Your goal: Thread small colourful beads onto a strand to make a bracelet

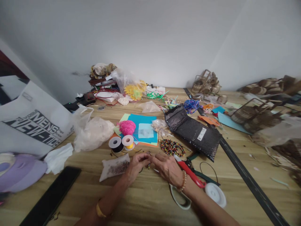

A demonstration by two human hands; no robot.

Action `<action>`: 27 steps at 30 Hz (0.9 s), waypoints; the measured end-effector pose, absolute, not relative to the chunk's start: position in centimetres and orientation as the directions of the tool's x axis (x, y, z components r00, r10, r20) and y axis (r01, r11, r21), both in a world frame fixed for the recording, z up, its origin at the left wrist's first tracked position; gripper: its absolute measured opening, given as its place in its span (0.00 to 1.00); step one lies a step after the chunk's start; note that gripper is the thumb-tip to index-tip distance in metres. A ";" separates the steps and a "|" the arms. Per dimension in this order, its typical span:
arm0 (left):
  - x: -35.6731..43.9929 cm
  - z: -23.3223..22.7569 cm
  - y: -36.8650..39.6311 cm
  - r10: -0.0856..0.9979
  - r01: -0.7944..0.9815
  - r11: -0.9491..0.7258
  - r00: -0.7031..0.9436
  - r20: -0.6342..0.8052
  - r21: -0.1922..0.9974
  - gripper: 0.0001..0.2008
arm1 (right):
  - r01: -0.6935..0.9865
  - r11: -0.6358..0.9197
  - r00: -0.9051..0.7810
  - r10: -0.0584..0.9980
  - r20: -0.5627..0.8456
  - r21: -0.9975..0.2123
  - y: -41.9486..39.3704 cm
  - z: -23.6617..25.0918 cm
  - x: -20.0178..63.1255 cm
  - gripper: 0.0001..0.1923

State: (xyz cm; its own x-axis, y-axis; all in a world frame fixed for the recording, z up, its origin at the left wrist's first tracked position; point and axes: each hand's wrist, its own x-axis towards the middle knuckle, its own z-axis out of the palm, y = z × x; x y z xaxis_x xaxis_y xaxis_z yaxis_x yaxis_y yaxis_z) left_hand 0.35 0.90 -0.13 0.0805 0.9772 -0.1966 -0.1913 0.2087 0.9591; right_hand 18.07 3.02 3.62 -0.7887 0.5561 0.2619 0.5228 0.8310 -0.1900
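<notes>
My left hand (137,164) and my right hand (166,167) meet over the table with their fingertips pinched. Between and just below them hangs a small beaded strand (149,166), greenish and dark; its detail is too small to make out. Beside my left hand lies a clear bag of dark beads (117,166). Beyond my right hand is a heap of multicoloured bead strings (172,147). Red-handled pliers (191,174) lie partly behind my right hand. Under my right wrist shows the pale handle of scissors (180,201), their blades mostly covered.
Spools of black cord (116,144) and yellow cord (128,142), plus pink yarn (127,127), stand ahead near blue paper (151,121). A black padded envelope (195,131) lies right, a white spool (215,194) nearer. A dark flat slab (51,194) and a plastic bag (94,131) are left.
</notes>
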 end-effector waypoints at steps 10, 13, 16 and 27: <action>0.4 -0.3 1.0 0.975 -0.144 0.208 0.112 -0.193 0.967 0.13 | 0.497 0.833 -0.780 0.552 0.295 -0.244 3.3 3.1 18.4 0.11; 0.4 -0.4 1.0 0.974 -0.134 0.208 0.119 -0.193 0.969 0.13 | 0.498 0.829 -0.775 0.558 0.297 -0.256 3.4 2.8 18.4 0.09; 0.4 -0.3 0.9 0.977 -0.130 0.198 0.109 -0.184 0.972 0.13 | 0.490 0.831 -0.767 0.554 0.323 -0.262 3.4 2.3 18.5 0.06; 0.8 0.0 0.3 0.996 -0.080 0.067 0.057 -0.063 0.995 0.12 | 0.534 0.795 -0.730 0.606 0.316 -0.288 3.3 1.6 18.5 0.05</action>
State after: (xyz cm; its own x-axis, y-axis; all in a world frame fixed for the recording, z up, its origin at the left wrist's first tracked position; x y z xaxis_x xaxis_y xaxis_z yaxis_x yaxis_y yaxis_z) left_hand 0.84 0.32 -0.01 0.0566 0.9964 -0.0630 -0.0801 0.0674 0.9945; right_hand 18.48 3.28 1.56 -0.7303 0.6057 0.3158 0.5344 0.7946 -0.2882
